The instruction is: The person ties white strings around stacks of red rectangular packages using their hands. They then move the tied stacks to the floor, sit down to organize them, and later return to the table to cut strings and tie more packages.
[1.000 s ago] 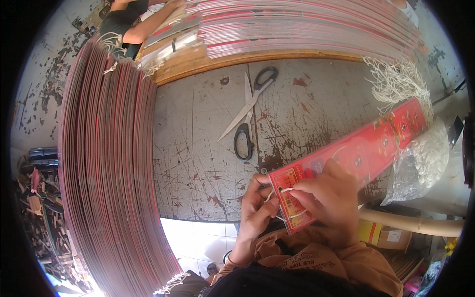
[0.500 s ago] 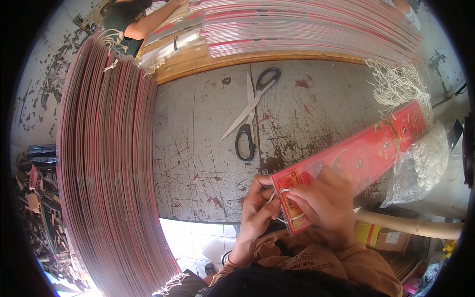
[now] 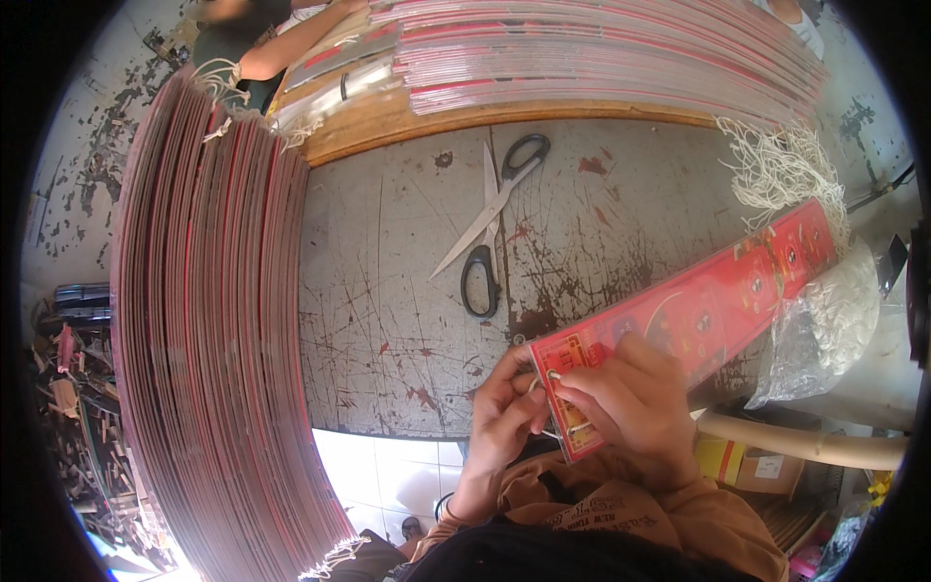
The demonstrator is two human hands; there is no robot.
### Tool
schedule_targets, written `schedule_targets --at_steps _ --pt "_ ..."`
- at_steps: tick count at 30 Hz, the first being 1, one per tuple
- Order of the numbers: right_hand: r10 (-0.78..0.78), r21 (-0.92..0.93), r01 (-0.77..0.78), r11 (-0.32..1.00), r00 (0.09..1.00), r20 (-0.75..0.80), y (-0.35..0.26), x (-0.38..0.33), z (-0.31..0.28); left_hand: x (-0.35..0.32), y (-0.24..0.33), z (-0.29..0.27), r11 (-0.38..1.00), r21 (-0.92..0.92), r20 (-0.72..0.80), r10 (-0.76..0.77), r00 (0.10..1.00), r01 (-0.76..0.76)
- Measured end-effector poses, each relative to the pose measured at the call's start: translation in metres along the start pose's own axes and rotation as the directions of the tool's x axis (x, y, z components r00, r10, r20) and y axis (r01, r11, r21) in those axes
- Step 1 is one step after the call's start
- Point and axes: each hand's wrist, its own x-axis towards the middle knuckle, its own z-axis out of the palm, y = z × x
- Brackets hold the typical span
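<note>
A long red printed board (image 3: 708,320) in a clear plastic sleeve slants from my hands up to the right. White cord (image 3: 554,375) passes through a hole near its close end, with more cord at the lower edge. My left hand (image 3: 499,412) is closed at that end, fingers partly behind the board and a bit of cord by its thumb. Over the board's face, my right hand (image 3: 630,412) is closed, thumb and forefinger pinched at the cord beside the hole. Its other fingers are curled and partly hidden.
Black-handled scissors (image 3: 490,223) lie partly opened on the scratched grey table (image 3: 388,252). Tall stacks of sleeved boards stand at left (image 3: 213,320) and at the back (image 3: 601,58). Loose white cords (image 3: 781,175) and a plastic bag (image 3: 824,330) are at right. Another person's arm (image 3: 291,48) is at far left.
My right thumb and fingers have shifted slightly by the hole, and the cord there has moved a little. The board stays nearly in place. The other person's arm moved slightly.
</note>
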Motion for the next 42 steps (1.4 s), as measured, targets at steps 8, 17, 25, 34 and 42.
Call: schedule_targets --at_steps 8,17,25,34,42 --pt "0.071 0.012 -0.071 0.997 0.993 -0.090 0.000 0.000 0.012 0.001 -0.002 -0.010 0.990 -0.103 -0.013 -0.099 0.995 0.098" --pt "0.135 0.035 -0.131 0.991 0.980 -0.143 -0.001 0.004 0.017 -0.001 -0.005 -0.009 0.998 -0.005 0.002 -0.067 0.998 0.067" --pt "0.125 0.014 -0.124 0.992 0.984 -0.127 0.000 0.003 0.018 0.001 -0.006 -0.010 0.998 0.015 0.014 -0.067 0.998 0.067" --pt "0.072 0.006 -0.072 0.997 0.996 -0.051 0.002 0.003 0.015 -0.001 -0.008 -0.011 0.997 0.012 0.018 -0.080 0.997 0.080" --pt "0.143 0.130 -0.141 0.981 0.990 -0.005 0.002 0.000 0.015 -0.002 -0.004 -0.008 0.989 0.116 0.068 -0.102 0.992 0.094"
